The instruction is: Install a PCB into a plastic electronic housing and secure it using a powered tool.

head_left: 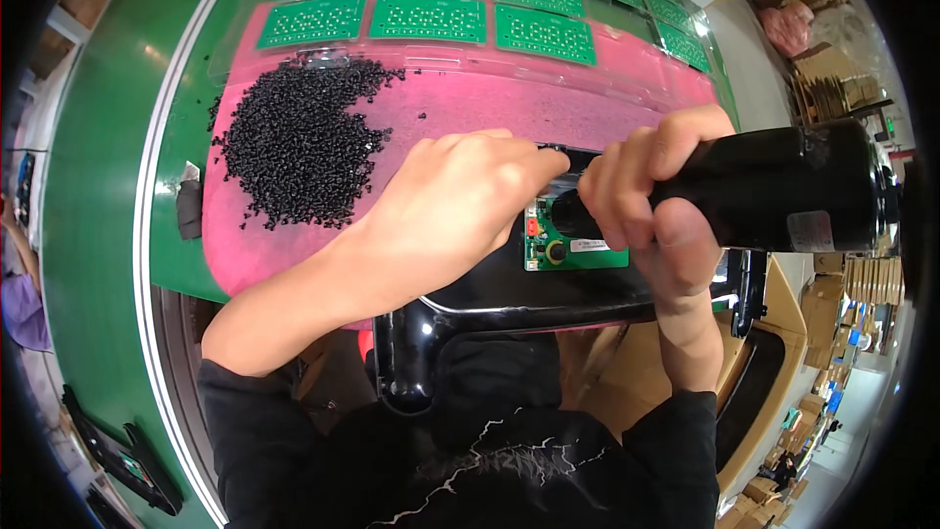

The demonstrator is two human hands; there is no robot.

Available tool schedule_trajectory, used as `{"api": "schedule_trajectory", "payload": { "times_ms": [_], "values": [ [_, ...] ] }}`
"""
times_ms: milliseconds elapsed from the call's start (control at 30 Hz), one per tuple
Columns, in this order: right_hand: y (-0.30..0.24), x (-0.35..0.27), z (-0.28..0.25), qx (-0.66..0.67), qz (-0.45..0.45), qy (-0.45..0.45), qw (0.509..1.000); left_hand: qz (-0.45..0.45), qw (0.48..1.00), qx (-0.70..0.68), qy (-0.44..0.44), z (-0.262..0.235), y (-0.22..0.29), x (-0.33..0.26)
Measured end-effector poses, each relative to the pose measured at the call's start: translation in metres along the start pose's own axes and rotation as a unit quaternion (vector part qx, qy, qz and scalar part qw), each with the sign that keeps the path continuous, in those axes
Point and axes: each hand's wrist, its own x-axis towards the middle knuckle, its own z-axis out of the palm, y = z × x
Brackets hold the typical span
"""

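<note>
My right hand (666,196) is wrapped round a black cylindrical power screwdriver (774,186), whose thick body points off to the right. Its narrow front end is over a green circuit board (587,257) with a red connector and a white label. The board lies in a glossy black plastic housing (509,284) in front of me. At the board's upper left, my left hand (470,186) has its fingers curled together by the housing's far edge. What those fingertips hold, if anything, is hidden. The screwdriver's tip does not show either.
A heap of small black screws (294,142) covers the left of the pink mat (470,88). Beyond it, clear trays hold rows of green circuit boards (428,20). Cardboard (783,309) stands at the right, and another black housing (127,456) lies at the far lower left.
</note>
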Motion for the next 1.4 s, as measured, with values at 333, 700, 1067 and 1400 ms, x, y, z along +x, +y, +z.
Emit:
{"api": "schedule_trajectory", "payload": {
  "times_ms": [333, 700, 1067, 1400],
  "values": [
    [-0.01, -0.015, 0.002, -0.013, -0.12, 0.041, 0.992, 0.007, 0.996, -0.019, -0.091, 0.006, -0.006, -0.002],
    [-0.045, -0.02, 0.003, 0.063, -0.189, 0.006, 0.98, 0.12, 0.971, -0.205, -0.014, 0.006, 0.003, 0.008],
    [-0.044, -0.022, 0.0, 0.096, -0.237, 0.02, 0.967, 0.104, 0.976, -0.189, -0.021, -0.003, 0.009, 0.011],
    [-0.054, -0.041, -0.026, -0.12, -0.096, 0.102, 0.983, -0.004, 0.986, -0.049, 0.157, -0.028, -0.029, 0.012]
  ]
}}
